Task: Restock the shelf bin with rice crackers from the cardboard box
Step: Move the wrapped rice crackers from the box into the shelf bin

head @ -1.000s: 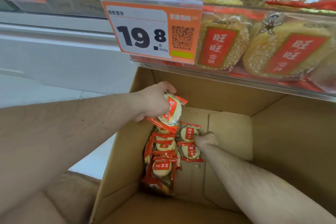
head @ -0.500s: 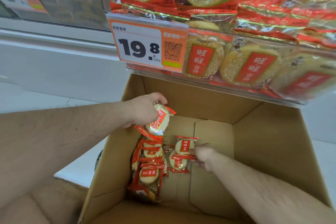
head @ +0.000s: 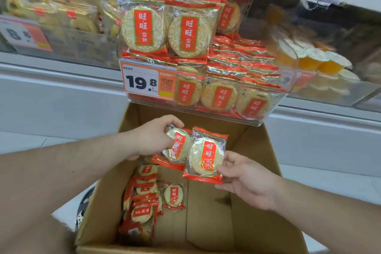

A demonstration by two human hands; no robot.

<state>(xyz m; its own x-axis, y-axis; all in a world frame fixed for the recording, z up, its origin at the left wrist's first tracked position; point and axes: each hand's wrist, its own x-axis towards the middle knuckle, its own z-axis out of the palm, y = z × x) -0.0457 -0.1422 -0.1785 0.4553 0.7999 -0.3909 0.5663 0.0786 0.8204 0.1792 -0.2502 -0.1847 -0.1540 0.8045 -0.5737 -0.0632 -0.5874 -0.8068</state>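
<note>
**Both hands hold cracker packets above the open box**

The left hand (head: 151,137) grips a rice cracker packet (head: 177,146) with fingers curled over its top edge and thumb beneath; more red wrapper edges show under it, so it may be holding more than one, though that cannot be told for sure. The right hand (head: 245,181) pinches a second packet (head: 206,155) by its lower right corner, thumb on the front and fingers behind, with the packet upright and facing the camera. The two packets overlap slightly, the right-hand one in front.

Both are held over the open cardboard box (head: 259,202), below the front of the clear shelf bin (head: 268,117). The bin is already heaped with the same red-and-gold rice crackers, two of them standing upright at the top of the pile. An orange and white price tag (head: 144,82) reading 19.8 is fixed to the bin's front left.

Inside the box, a stack of remaining packets (head: 142,208) lies along the left wall, and one single packet (head: 173,195) sits just beside it on the box floor.

To the right on the shelf is a bin of orange jelly cups (head: 321,64).
</note>
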